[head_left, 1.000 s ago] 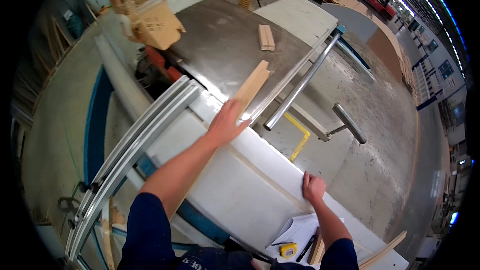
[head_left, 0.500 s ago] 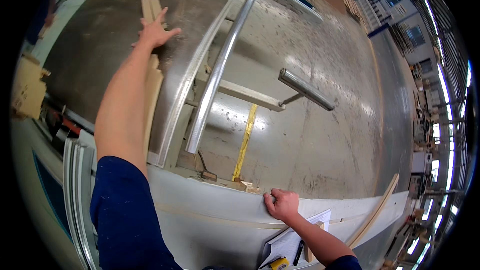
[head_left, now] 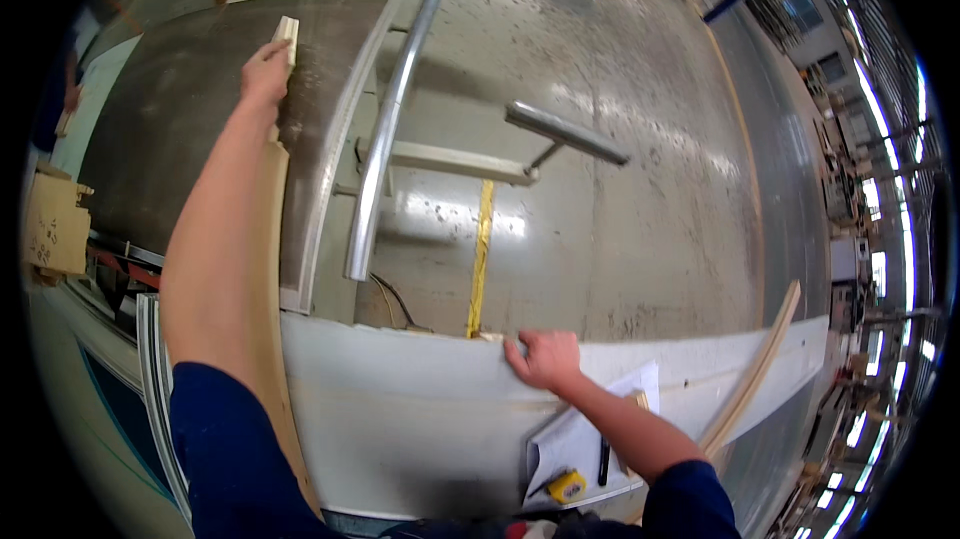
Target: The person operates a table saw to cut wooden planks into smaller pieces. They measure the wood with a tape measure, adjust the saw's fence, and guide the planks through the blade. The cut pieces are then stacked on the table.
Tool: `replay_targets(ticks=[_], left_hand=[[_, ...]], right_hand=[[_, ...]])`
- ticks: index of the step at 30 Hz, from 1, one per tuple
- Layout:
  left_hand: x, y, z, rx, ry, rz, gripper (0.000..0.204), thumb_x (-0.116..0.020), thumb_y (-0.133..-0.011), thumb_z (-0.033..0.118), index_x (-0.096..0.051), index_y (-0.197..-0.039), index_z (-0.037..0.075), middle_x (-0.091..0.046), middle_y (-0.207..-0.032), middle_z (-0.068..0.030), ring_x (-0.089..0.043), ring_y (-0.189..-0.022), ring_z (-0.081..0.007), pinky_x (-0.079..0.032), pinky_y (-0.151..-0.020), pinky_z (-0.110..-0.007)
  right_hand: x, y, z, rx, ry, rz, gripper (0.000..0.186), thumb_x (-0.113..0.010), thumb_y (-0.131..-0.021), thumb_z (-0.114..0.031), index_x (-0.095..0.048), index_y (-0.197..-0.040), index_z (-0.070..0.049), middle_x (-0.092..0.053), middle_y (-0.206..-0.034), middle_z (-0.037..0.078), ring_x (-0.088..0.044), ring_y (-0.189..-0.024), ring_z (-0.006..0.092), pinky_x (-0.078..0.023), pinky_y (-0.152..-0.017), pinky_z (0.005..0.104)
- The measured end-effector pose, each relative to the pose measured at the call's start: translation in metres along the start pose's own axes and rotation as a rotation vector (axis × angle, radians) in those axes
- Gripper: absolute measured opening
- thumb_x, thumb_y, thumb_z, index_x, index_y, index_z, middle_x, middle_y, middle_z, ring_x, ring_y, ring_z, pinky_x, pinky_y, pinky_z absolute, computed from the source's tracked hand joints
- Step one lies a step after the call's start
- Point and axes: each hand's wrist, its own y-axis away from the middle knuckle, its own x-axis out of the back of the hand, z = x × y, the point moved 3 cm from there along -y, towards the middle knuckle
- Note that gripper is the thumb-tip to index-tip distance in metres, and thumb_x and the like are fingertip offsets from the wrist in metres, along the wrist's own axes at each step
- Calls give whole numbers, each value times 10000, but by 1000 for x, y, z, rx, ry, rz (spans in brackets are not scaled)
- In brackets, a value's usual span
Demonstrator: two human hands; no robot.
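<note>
Left hand grasps short wooden block on dark surface

The left hand (head_left: pixel 265 77) reaches far forward, its grip closed around the near end of a short wooden block (head_left: pixel 290 31) over the dark surface (head_left: pixel 180 109); whether the block is lifted or touching cannot be told. A long wooden board (head_left: pixel 268 249) runs beside and partly beneath the left forearm, its far end near the wrist.

The right hand (head_left: pixel 548 357) rests at the far edge of the white surface (head_left: pixel 400 419), fingers curled in; whether its grip clasps that edge is unclear. Under and beside the right forearm lie paper (head_left: pixel 560 439), a black pen (head_left: pixel 604 462) and a yellow tape measure (head_left: pixel 567 486). A thin wooden strip (head_left: pixel 757 369) lies slantwise farther right.

Beyond the white surface, a metal tube (head_left: pixel 400 109) stretches above the floor (head_left: pixel 640 239), which bears a yellow stripe (head_left: pixel 481 259).
</note>
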Motion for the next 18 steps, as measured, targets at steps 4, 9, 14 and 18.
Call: replay_targets(ticks=[4, 9, 14, 18], left_hand=[[-24, 141, 32, -67, 555, -249, 379, -517, -1053, 224, -555, -1412, 112, -546, -1345, -88, -581, -1089, -196, -558, -880, -340], [-34, 360, -1, 37, 784, -501, 484, -473, -1068, 288, -424, -1508, 94, -473, -1452, -111, -539, -1243, -252, -517, -1014, -402], [-16, 572, -64, 233, 647, -350, 573, -459, -1071, 186, -251, -1601, 127, -475, -1451, -169, -600, -1180, -309, -535, -982, -442], [8, 673, -99, 77, 42, -259, 579, -514, -1036, 166, -324, -1576, 83, -519, -1412, -147, -529, -1272, -259, -425, -1095, -388]], right_hand=[[2, 2, 3, -15, -36, -23, 509, -547, -918, -508, -675, -671, -81, -635, -607, 176, -631, -596, 402, -502, -571, 506], [6, 11, 9, -26, -85, -19, 534, -531, -930, -508, -689, -690, -58, -668, -672, 189, -662, -671, 390, -524, -628, 502], [17, 24, 14, -7, -242, 30, 450, -579, -923, -470, -726, -939, -44, -721, -880, 190, -694, -852, 365, -548, -756, 465], [4, 34, 40, 50, -1043, 471, 463, -670, -899, -363, -653, -1223, -32, -698, -1153, 199, -659, -1099, 340, -523, -932, 416]])
